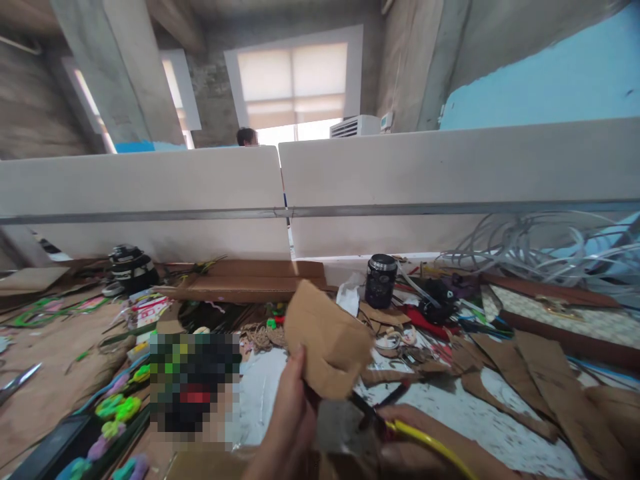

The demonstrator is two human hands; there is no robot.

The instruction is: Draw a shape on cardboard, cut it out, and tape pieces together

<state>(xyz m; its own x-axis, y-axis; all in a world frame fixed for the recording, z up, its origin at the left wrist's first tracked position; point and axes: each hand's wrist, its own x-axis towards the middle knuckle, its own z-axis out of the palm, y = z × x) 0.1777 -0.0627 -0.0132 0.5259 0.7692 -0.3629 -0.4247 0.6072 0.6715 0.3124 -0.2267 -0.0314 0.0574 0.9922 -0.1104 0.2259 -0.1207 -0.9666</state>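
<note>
My left hand [290,413] is closed on a piece of brown cardboard [325,337], thumb on its near face, holding it up above the worktable. The cardboard has an angular outline and a crease near its lower middle. Just below it is a blurred grey square patch [343,427]; what it is I cannot tell. To the right, my right hand [420,437] is closed around a dark tool [367,410] with a curved yellow handle or strip [425,440]. Its dark end lies close to the cardboard's lower edge; blur hides its kind and whether they touch.
Cardboard scraps [540,380] lie at right, below coiled clear tubing [530,247]. A black jar [381,280] and a flat cardboard box [260,277] stand near the white partition [450,167]. Scissors [20,385] and colourful fuzzy pieces [117,407] are at left. Someone's head shows beyond.
</note>
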